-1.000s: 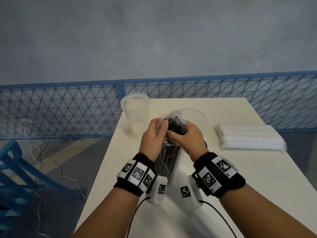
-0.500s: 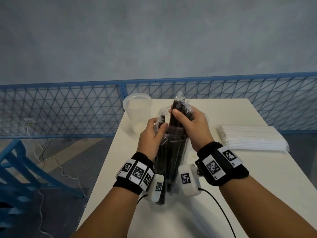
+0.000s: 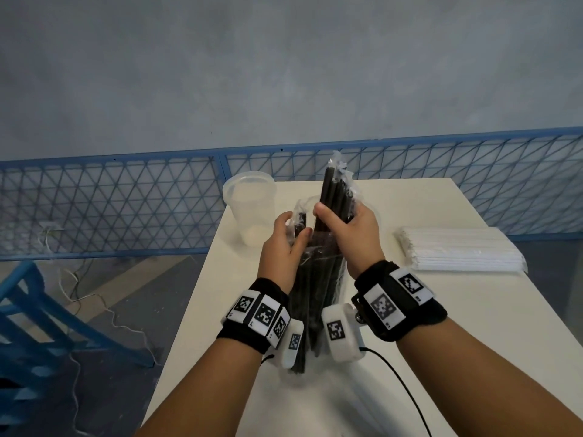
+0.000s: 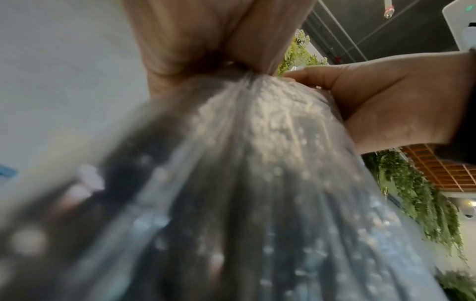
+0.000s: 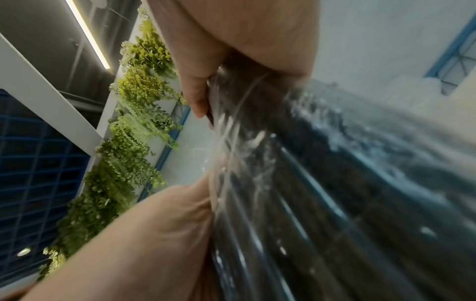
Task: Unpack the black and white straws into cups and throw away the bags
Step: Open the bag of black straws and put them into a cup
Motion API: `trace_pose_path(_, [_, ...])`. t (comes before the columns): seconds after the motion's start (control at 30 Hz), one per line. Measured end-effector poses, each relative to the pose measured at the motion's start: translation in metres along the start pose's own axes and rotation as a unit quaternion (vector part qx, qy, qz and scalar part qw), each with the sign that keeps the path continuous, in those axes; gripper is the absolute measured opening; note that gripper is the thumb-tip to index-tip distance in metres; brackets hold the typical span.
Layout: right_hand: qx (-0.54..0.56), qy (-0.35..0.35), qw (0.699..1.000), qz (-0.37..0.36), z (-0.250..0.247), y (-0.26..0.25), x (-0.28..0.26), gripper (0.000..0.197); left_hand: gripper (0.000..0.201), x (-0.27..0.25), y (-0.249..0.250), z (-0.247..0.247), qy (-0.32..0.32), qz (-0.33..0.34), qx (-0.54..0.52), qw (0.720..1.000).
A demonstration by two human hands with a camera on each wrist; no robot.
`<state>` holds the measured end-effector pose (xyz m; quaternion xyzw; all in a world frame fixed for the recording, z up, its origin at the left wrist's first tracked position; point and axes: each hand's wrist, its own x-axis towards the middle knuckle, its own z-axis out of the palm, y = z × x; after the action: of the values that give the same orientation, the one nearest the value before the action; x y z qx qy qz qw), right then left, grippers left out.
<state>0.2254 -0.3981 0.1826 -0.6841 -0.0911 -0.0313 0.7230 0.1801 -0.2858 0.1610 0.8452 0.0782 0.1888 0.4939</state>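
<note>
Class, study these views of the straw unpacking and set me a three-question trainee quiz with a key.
1. True or false: the right hand grips a bunch of black straws that stick up out of the clear bag.
2. What does the left hand pinch? A) an empty cup B) the bag's torn top edge C) the white straws
3. Fill in: the pack of white straws lies on the ____.

Key: 1 true; 2 B; 3 table.
</note>
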Motion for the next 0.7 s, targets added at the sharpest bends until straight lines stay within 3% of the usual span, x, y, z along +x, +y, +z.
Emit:
trace_pose_path(0.2, [-0.009, -0.009, 0.999, -0.042, -0.003, -0.021, 0.01, 0.022, 0.039, 0.0, 0.0, -0.002, 0.002, 0.039, 0.026, 0.999])
trace_pose_path(0.4, [0.096, -0.006, 0.994, -0.044, -0.01, -0.031, 0.02, 0.024, 0.042, 0.006, -0.003, -0.003, 0.002, 0.037, 0.055, 0.998])
trace_pose_path(0.5, [0.106, -0.085, 0.991, -0.009, -0.018, -0.019, 0.016, 0.038, 0.042, 0.007, -0.008, -0.002, 0.008, 0.03, 0.061, 0.998])
trace_pose_path(0.6, [0.101, -0.186, 0.977, 0.035, -0.024, -0.001, 0.001, 0.026, 0.043, 0.006, -0.01, -0.001, 0.007, 0.025, 0.064, 0.998])
trace_pose_path(0.7, [0.089, -0.124, 0.988, 0.033, -0.019, 0.002, -0.008, 0.011, 0.043, 0.004, -0.009, 0.002, 0.001, 0.025, 0.065, 0.998])
